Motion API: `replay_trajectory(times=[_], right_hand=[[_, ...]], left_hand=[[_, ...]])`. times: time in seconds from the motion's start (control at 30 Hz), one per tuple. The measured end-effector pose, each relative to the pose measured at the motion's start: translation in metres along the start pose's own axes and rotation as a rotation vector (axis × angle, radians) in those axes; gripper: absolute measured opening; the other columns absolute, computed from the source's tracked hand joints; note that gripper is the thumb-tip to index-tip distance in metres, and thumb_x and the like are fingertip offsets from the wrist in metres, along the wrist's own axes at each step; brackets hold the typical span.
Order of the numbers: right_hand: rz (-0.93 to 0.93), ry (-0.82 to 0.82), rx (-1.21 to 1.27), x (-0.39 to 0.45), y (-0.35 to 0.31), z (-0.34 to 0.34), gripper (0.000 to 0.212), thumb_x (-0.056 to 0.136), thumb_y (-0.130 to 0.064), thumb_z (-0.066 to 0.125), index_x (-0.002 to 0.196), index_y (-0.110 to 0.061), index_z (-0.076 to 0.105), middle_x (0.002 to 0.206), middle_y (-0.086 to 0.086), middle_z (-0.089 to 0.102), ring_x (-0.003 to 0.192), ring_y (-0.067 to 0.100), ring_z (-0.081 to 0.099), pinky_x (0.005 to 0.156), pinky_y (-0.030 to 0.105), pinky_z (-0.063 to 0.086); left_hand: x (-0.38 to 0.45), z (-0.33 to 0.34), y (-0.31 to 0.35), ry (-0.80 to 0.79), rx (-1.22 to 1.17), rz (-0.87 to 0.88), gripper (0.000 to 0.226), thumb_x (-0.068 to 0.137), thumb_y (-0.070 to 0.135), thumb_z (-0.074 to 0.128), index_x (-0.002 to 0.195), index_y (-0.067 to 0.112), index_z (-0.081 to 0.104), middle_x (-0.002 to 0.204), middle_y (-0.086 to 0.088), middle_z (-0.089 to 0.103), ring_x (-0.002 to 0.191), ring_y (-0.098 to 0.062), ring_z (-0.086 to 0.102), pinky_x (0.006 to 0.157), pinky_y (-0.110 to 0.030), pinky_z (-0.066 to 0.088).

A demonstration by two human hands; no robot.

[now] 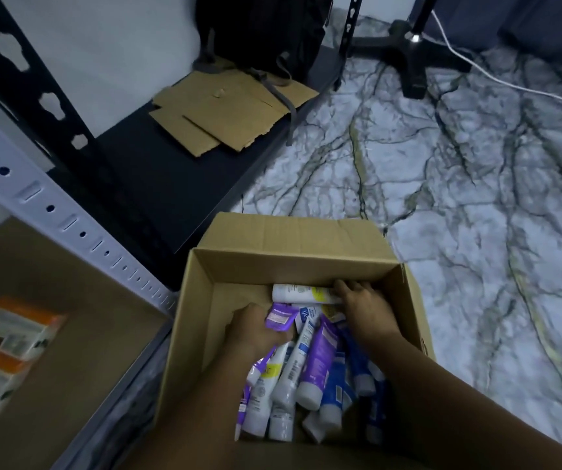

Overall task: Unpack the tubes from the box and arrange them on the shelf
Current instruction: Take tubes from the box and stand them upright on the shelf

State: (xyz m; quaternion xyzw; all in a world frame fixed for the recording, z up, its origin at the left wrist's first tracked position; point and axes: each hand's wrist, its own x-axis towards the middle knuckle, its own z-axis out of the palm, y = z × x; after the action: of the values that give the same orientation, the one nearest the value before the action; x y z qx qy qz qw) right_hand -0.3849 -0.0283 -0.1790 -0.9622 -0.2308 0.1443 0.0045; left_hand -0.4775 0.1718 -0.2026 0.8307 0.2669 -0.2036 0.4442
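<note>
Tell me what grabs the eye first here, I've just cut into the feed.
The open cardboard box on the marbled floor, heaped with purple, blue and white tubes. Both hands are down in it: the left hand on a purple tube, the right hand at a white one. Flattened cardboard lies on the black shelf beyond.

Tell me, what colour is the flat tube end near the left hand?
Purple, with a pale label: the tube, in the head view.
</note>
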Motion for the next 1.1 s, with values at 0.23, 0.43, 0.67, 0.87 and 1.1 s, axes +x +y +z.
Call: replay_trajectory(times=[0.23, 0.43, 0.67, 0.87, 1.1], right_hand=[[-0.173, 0.085, 0.254, -0.006, 0.001, -0.025, 0.033, 0.086, -0.016, 0.066, 0.115, -0.016, 0.05, 0.115, 0.005, 0.058, 0.097, 0.027, 0.063, 0.077, 0.038, 0.052], [-0.259, 0.332, 0.633, -0.024, -0.023, -0.076, 0.01, 0.091, -0.012, 0.061, 0.101, -0.014, 0.063, 0.099, 0.0, 0.062, 0.088, 0.016, 0.06, 0.076, 0.031, 0.049], [-0.234, 0.407, 0.882, -0.063, -0.064, -0.168, 0.014, 0.087, -0.012, 0.071, 0.092, -0.026, 0.072, 0.086, -0.015, 0.072, 0.079, 0.001, 0.066, 0.071, 0.019, 0.052], [-0.41, 0.427, 0.902, -0.117, -0.106, -0.258, 0.006, 0.087, -0.022, 0.072, 0.09, -0.027, 0.073, 0.083, -0.013, 0.073, 0.076, 0.003, 0.067, 0.068, 0.025, 0.056], [-0.556, 0.446, 0.999, -0.18, -0.183, -0.344, 0.004, 0.085, -0.019, 0.075, 0.086, -0.021, 0.072, 0.076, -0.006, 0.073, 0.067, 0.006, 0.069, 0.06, 0.026, 0.054]], left_hand=[[-0.012, 0.0, -0.017, 0.228, -0.18, 0.069, 0.054, 0.043, 0.052, 0.086, 0.089, 0.033, 0.068, 0.088, 0.005, 0.072, 0.084, -0.017, 0.068, 0.076, -0.045, 0.058], [-0.072, -0.037, 0.017, 0.372, -0.386, 0.153, 0.052, 0.061, 0.013, 0.092, 0.101, 0.024, 0.061, 0.093, 0.004, 0.072, 0.086, -0.01, 0.07, 0.069, -0.023, 0.056], [-0.147, -0.102, 0.065, 0.636, -0.537, 0.323, 0.06, 0.047, 0.021, 0.099, 0.096, 0.024, 0.064, 0.087, 0.007, 0.074, 0.076, 0.001, 0.069, 0.066, -0.021, 0.057], [-0.237, -0.162, 0.095, 0.834, -0.595, 0.464, 0.063, 0.047, 0.028, 0.099, 0.099, 0.03, 0.063, 0.093, 0.008, 0.073, 0.083, -0.005, 0.071, 0.072, -0.027, 0.06], [-0.355, -0.231, 0.116, 1.111, -0.591, 0.593, 0.062, 0.044, 0.033, 0.099, 0.094, 0.028, 0.062, 0.085, 0.013, 0.071, 0.073, 0.003, 0.067, 0.063, -0.014, 0.053]])
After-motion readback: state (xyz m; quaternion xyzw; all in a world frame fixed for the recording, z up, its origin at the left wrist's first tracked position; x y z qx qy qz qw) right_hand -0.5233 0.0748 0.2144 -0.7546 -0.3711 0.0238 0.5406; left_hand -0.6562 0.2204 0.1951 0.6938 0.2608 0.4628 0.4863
